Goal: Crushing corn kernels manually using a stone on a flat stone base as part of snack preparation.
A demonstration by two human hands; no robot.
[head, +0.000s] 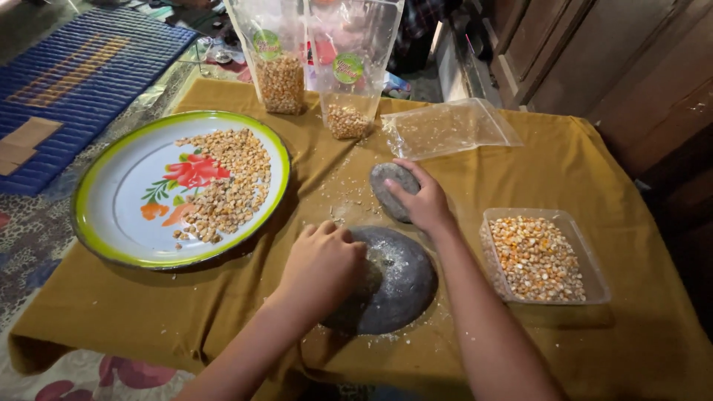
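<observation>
Gripping pestle stone w/ right hand; left hand cupped on mortar.

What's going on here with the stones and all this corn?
A person is working at a cloth-covered table. The left hand rests on a round grinding stone dusted with meal. The right hand has its grip on a smaller stone. Corn kernels fill a flowered plate, a plastic tub and two bags.

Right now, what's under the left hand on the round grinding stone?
The left hand rests on the round grinding stone. Pale crushed meal dusts the bare stone beside it. Whatever lies under the palm is covered.
</observation>
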